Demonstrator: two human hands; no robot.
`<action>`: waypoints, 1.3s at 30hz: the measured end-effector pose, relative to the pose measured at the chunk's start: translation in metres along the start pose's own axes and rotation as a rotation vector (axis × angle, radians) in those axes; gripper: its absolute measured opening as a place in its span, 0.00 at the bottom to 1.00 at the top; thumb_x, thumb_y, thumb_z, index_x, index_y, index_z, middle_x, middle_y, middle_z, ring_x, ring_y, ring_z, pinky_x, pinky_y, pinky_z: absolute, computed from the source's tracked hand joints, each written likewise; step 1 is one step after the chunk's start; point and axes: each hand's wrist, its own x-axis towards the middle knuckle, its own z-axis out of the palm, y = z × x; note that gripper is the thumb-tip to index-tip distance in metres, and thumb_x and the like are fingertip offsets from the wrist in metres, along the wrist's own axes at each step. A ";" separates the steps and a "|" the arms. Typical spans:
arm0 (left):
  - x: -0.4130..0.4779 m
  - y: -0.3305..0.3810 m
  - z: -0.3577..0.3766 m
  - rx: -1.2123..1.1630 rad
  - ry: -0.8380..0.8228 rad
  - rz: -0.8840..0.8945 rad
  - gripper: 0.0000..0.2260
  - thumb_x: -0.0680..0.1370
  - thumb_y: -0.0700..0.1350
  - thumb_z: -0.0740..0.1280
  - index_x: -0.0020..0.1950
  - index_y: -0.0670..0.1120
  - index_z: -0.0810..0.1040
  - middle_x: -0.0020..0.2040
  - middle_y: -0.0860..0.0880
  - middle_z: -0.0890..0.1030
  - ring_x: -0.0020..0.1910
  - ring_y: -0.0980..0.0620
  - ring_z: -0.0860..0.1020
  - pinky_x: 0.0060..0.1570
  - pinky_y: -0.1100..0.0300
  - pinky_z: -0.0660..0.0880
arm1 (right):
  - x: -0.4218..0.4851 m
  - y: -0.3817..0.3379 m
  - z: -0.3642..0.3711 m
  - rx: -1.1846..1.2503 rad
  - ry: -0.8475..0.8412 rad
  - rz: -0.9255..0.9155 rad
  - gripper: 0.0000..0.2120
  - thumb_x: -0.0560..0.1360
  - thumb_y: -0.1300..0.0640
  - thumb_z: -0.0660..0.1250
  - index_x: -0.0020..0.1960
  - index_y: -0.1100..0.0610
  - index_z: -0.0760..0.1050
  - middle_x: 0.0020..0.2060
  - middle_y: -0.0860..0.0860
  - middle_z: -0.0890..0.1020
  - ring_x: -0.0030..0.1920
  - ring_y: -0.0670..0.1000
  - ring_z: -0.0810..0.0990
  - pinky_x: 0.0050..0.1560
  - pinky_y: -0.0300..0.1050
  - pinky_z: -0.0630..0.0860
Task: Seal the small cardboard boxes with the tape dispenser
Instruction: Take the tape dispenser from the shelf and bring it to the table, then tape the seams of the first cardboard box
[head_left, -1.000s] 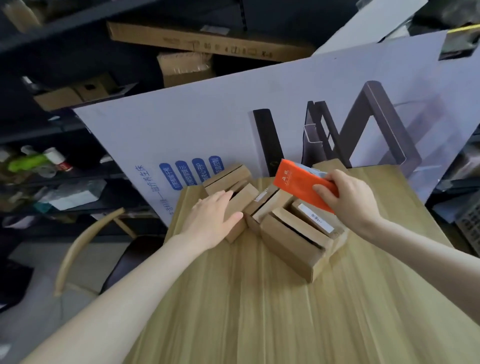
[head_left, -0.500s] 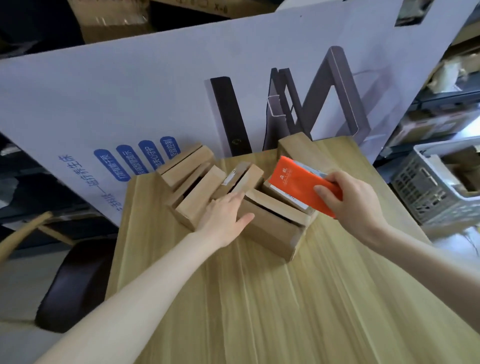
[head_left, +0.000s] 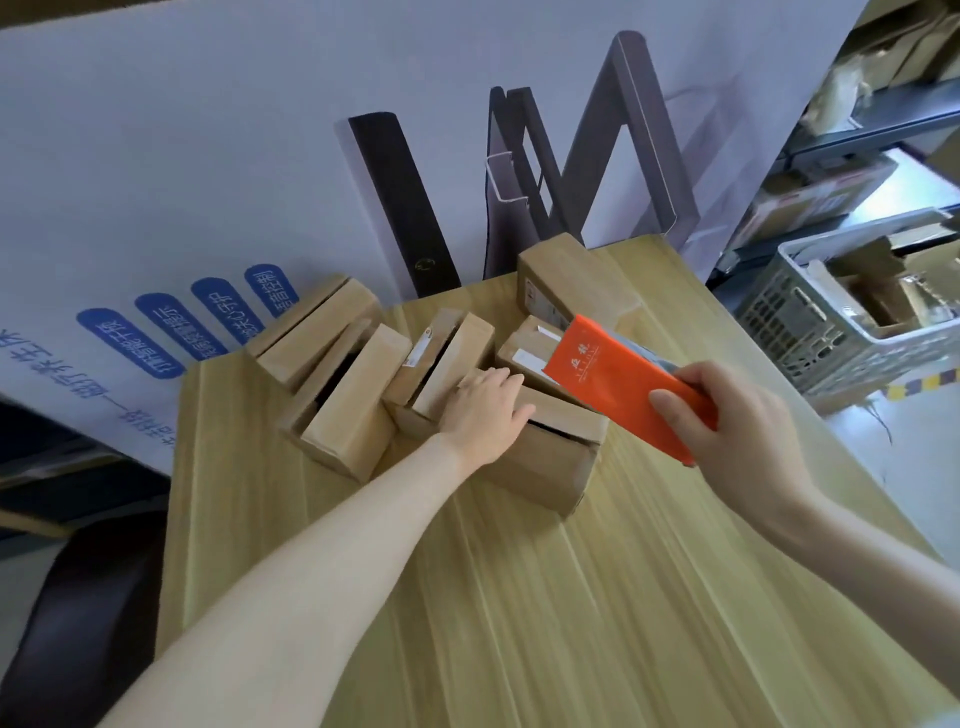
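**Head view, near to far.**

- **Wooden table** (head_left: 571, 597): a pale plank top fills the foreground, and both bare forearms reach across it.
- **Left hand** (head_left: 483, 415): laid palm-down on top of the nearest box (head_left: 550, 462), fingers nearly straight and close together, gripping nothing.
- **Nearest box:** lies on the table with its top flaps not fully closed. A dark gap shows along the seam.
- **Right hand** (head_left: 727, 431): to the right of that box, fingers and thumb curled round the near end of the tape dispenser (head_left: 608, 379).
- **Tape dispenser:** a flat orange casing with pale lettering, held tilted above the table. Its far end is over the labelled box (head_left: 524, 353); whether the two touch cannot be told.
- **Labelled box:** just behind the nearest box, with white strips on its top.
- **Middle box** (head_left: 447, 358): just beside the left fingertips, with a dark slot open along its top.
- **Left box** (head_left: 353, 400) and **corner box** (head_left: 317, 332): side by side near the table's left edge, the corner box farther back.
- **Far box** (head_left: 566, 280): at the table's far edge, close to the poster board (head_left: 208, 156).
- **Poster board:** stands behind the table. It is pale, with blue labels and pictures of dark metal parts.
- **Plastic crate** (head_left: 810, 322): grey, off the table to the right, holding cardboard scraps.
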 end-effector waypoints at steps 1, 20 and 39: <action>0.003 -0.002 0.007 0.029 -0.003 -0.002 0.22 0.81 0.55 0.56 0.71 0.45 0.68 0.71 0.45 0.70 0.72 0.46 0.65 0.71 0.49 0.61 | -0.001 0.000 0.001 0.001 0.002 0.002 0.04 0.76 0.50 0.67 0.46 0.48 0.73 0.32 0.36 0.74 0.34 0.39 0.74 0.33 0.36 0.64; -0.103 0.037 0.061 0.105 0.264 -0.191 0.21 0.78 0.52 0.57 0.67 0.43 0.72 0.62 0.43 0.74 0.66 0.43 0.69 0.72 0.44 0.59 | -0.032 0.014 0.018 0.056 -0.155 0.072 0.04 0.77 0.52 0.67 0.47 0.52 0.76 0.30 0.41 0.78 0.32 0.49 0.79 0.34 0.45 0.72; -0.173 0.046 0.028 -0.666 0.239 -0.530 0.18 0.82 0.50 0.59 0.70 0.48 0.70 0.67 0.52 0.74 0.67 0.52 0.69 0.66 0.54 0.67 | -0.052 -0.007 0.013 0.173 -0.392 -0.042 0.04 0.76 0.56 0.70 0.43 0.50 0.77 0.30 0.44 0.80 0.26 0.42 0.77 0.27 0.30 0.70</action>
